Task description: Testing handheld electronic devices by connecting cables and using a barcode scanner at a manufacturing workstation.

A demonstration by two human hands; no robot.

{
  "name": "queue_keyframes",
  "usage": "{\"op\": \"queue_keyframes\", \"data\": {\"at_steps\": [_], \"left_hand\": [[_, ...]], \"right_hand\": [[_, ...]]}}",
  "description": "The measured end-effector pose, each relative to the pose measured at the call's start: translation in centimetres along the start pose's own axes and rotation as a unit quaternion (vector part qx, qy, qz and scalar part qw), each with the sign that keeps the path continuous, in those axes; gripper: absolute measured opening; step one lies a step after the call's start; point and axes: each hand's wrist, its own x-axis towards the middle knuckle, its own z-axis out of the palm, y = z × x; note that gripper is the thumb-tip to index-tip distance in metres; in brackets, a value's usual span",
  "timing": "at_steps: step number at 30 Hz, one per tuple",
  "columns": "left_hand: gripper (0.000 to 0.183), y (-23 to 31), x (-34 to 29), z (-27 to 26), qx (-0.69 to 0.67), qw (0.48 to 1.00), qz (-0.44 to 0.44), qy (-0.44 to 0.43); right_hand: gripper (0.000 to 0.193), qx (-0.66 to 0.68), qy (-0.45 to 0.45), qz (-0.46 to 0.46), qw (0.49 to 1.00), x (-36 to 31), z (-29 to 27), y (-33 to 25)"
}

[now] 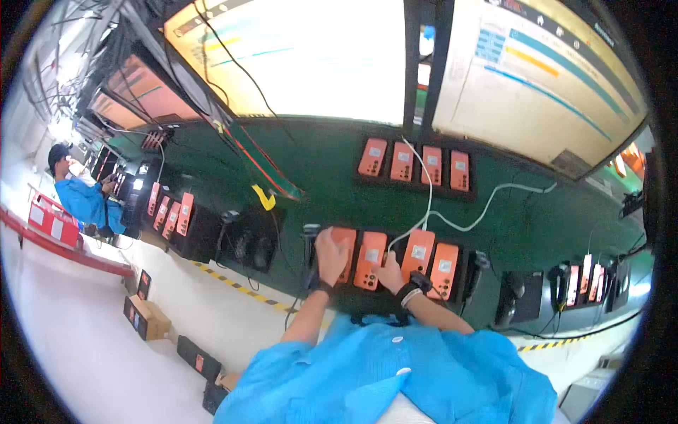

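A row of orange phones lies face down in a black tray in front of me, camera lenses showing. My left hand [330,256] curls round the leftmost phone [347,245], covering its left part. My right hand [389,274] is closed in a pinch at the white cable [406,234], beside the second phone [370,261]; the cable's tip is too small to make out. Another white lead meets the top of the third phone [418,252]. To its right lies the fourth phone [443,270], partly behind a dark band or device on my right wrist.
A second black tray with several orange phones [402,162] sits farther back on the green bench [325,152]. Two large monitors [318,63] stand behind. Dark handheld scanners [227,219] flank the tray. At the far left a person in blue [86,201] works.
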Motion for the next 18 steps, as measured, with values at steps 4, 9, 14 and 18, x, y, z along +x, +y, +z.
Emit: {"op": "queue_keyframes", "data": {"at_steps": [4, 9, 14, 18], "left_hand": [[0.05, 5.0, 0.6, 0.9, -0.363, 0.894, -0.193, -0.178], [0.038, 3.0, -0.7, 0.6, -0.348, 0.889, -0.191, -0.228], [0.028, 3.6, -2.6, -0.4, -0.392, 0.866, -0.2, -0.237], [0.028, 5.0, -3.3, -2.0, -0.457, 0.834, -0.21, -0.227]], "right_hand": [[0.039, -0.007, -0.051, -0.104, 0.993, -0.8, -1.7, 0.1], [0.021, -0.159, -0.09, -0.193, 0.964, -1.9, -6.7, -5.0], [0.018, -0.058, -0.092, -0.202, 0.973, -2.4, -9.6, -8.7], [0.022, 0.043, -0.112, -0.162, 0.979, -2.2, -8.3, -11.6]]}}
